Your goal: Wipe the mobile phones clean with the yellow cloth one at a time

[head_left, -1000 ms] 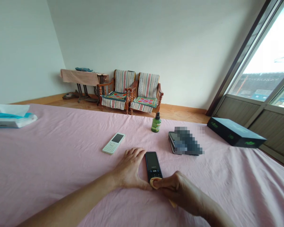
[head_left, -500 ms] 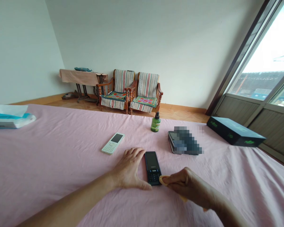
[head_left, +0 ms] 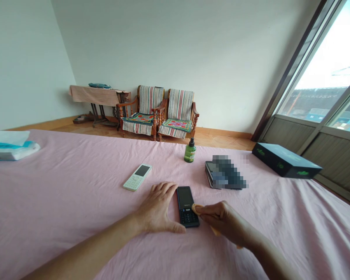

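A black keypad phone [head_left: 188, 207] lies face up on the pink sheet [head_left: 76, 202]. On its left side rests my left hand [head_left: 159, 212], thumb and fingers spread around the near and far ends of that edge. My right hand [head_left: 226, 221] pinches an orange-yellow cloth [head_left: 197, 209], its folded tip against the phone's right edge, level with the upper keys. Part of the cloth hangs below the palm. Farther off to the left is a white keypad phone [head_left: 137, 177], lying at a slant.
Beyond the phones stands a green bottle [head_left: 189, 151], with a partly blurred dark stack [head_left: 224, 174] to its right. A black box [head_left: 286, 160] sits at the far right, a tissue pack [head_left: 13, 147] at the far left. Two chairs [head_left: 160, 112] stand behind.
My right hand has moved the cloth up along the black phone's right edge, from its lower corner to the upper keys. My left hand keeps its place beside the phone. The view has shifted slightly.
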Demonstrator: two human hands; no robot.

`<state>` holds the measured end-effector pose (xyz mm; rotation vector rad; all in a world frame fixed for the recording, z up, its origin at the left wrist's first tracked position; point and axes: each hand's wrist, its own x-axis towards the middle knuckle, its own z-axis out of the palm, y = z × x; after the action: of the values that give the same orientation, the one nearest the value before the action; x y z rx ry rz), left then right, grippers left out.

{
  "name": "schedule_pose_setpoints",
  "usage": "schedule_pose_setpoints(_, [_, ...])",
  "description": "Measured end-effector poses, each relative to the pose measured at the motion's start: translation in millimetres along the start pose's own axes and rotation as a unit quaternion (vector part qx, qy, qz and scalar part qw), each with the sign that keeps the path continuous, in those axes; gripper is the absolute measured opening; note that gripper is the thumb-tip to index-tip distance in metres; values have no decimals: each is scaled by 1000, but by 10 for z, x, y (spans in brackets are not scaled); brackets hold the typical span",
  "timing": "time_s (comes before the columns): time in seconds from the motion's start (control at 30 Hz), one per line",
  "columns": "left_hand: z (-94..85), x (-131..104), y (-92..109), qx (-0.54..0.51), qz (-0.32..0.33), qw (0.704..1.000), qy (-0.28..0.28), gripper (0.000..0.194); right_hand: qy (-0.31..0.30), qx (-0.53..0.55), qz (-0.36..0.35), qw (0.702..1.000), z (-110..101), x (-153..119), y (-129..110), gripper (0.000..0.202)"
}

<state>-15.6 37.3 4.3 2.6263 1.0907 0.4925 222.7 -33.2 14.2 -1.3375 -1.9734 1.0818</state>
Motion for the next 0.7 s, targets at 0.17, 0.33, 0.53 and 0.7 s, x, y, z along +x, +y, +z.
schedule_pose_setpoints(0.17, [19,2,-18,-6,2,1000,3,104,-48,13,-20,999,36,-32,-10,38])
schedule_pose_setpoints(0.33, [57,11,-53,-11,3,1000,11,105,-62,-27,-46,997,91,-30,-158,37])
schedule_pose_setpoints(0.53, [51,12,-60,-11,8,1000,12,104,-73,-56,-52,994,46,-37,-167,34])
schedule_pose_setpoints(0.7, [64,20,-71,-18,5,1000,19,104,-75,-76,-70,992,90,-18,-217,36])
